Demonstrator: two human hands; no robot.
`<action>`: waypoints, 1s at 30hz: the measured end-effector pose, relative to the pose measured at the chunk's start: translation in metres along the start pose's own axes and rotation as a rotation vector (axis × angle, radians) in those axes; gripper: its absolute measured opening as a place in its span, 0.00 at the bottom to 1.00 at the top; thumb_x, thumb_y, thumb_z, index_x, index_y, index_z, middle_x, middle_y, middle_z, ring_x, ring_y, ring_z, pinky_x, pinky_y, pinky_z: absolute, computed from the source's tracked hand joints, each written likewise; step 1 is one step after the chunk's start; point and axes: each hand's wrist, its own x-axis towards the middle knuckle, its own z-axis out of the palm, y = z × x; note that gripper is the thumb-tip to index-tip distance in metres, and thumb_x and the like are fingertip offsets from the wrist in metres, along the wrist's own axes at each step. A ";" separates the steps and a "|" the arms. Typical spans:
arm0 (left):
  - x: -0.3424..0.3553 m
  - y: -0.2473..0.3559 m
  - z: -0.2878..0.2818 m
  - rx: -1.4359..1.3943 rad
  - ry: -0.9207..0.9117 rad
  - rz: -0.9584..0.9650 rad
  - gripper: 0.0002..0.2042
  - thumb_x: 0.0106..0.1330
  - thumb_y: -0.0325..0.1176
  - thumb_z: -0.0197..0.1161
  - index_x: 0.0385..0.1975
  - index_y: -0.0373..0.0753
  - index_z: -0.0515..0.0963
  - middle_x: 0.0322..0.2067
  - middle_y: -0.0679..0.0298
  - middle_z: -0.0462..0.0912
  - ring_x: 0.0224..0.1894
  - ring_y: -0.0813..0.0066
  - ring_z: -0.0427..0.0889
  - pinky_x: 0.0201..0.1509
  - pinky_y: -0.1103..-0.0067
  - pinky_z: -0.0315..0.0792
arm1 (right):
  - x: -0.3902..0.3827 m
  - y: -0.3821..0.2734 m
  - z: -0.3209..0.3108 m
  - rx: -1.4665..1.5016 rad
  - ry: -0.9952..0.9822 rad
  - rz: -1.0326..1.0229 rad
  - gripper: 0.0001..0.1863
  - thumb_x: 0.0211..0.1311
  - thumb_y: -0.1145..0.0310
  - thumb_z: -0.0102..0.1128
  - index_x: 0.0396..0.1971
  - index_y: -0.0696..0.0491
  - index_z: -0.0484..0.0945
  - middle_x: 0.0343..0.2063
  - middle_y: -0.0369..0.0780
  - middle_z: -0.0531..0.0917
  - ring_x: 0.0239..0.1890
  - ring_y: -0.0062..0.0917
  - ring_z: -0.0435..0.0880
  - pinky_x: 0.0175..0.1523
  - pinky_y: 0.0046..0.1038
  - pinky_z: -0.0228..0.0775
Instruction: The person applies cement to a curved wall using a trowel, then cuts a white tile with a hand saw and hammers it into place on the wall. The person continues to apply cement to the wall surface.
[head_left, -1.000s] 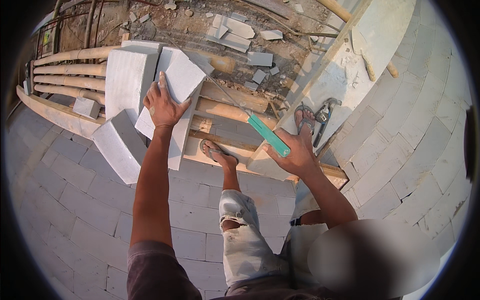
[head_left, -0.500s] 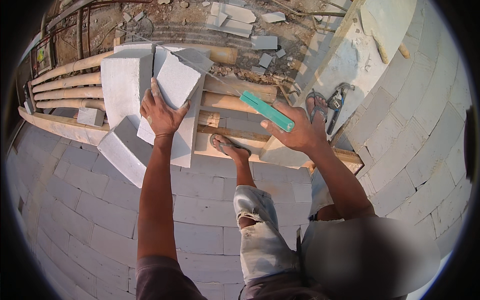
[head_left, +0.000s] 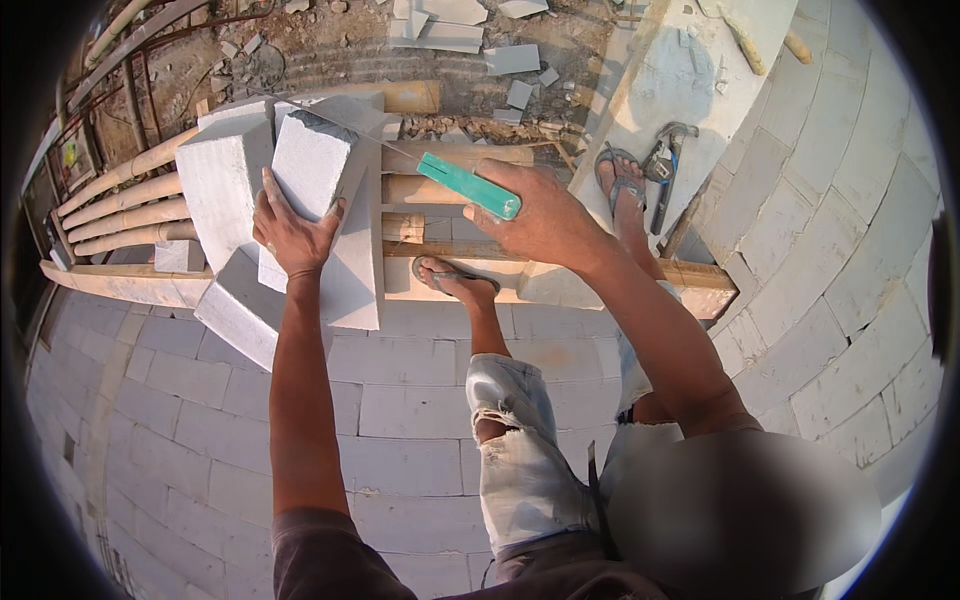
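My left hand [head_left: 298, 230] grips a white lightweight block [head_left: 312, 160] that lies tilted on a larger white slab [head_left: 355, 260]. My right hand [head_left: 525, 215] holds a saw by its green handle [head_left: 468, 187]; the thin blade slants up-left across the block's top end. Whether its teeth bite into the block is too small to tell. Another upright block [head_left: 215, 190] stands just left of my left fingers, and a tilted block [head_left: 245, 320] rests below them.
My sandalled feet [head_left: 450, 280] stand on a bamboo and timber platform [head_left: 125, 275] and a pale board [head_left: 700, 140]. A hammer [head_left: 665, 185] lies beside my right foot, wooden tool handles [head_left: 750, 50] farther up. Rubble [head_left: 515, 60] lies beyond; tiled-looking block surfaces [head_left: 400, 395] are below and right.
My right hand has moved up and to the left with the green handle, bringing it closer to the block. My left hand stays on the block. The view has shifted slightly.
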 end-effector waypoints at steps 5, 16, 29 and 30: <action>0.010 0.007 0.005 -0.016 0.003 0.023 0.60 0.41 0.60 0.76 0.76 0.44 0.51 0.61 0.46 0.65 0.65 0.49 0.64 0.71 0.55 0.51 | 0.096 0.015 0.026 -0.168 0.043 0.023 0.12 0.59 0.64 0.65 0.36 0.57 0.77 0.30 0.50 0.84 0.36 0.50 0.85 0.41 0.45 0.77; 0.009 0.006 0.000 -0.007 -0.018 -0.010 0.60 0.41 0.63 0.74 0.75 0.43 0.52 0.61 0.47 0.64 0.66 0.50 0.63 0.70 0.56 0.50 | 0.128 0.025 0.045 -0.162 0.084 0.096 0.12 0.60 0.63 0.65 0.35 0.57 0.78 0.31 0.49 0.85 0.39 0.50 0.85 0.45 0.46 0.76; 0.002 0.024 -0.039 0.027 -0.013 -0.083 0.53 0.42 0.63 0.73 0.70 0.43 0.63 0.58 0.50 0.70 0.62 0.51 0.68 0.66 0.61 0.53 | 0.111 -0.195 0.150 -0.423 0.016 -0.413 0.22 0.50 0.66 0.69 0.42 0.66 0.78 0.30 0.55 0.86 0.31 0.39 0.90 0.33 0.37 0.82; 0.009 0.029 -0.037 0.040 -0.015 -0.057 0.53 0.41 0.62 0.74 0.70 0.44 0.64 0.58 0.50 0.70 0.61 0.50 0.69 0.65 0.62 0.54 | 0.119 -0.202 0.181 -0.474 0.108 -0.486 0.21 0.50 0.68 0.67 0.40 0.68 0.78 0.28 0.55 0.85 0.26 0.37 0.89 0.29 0.36 0.81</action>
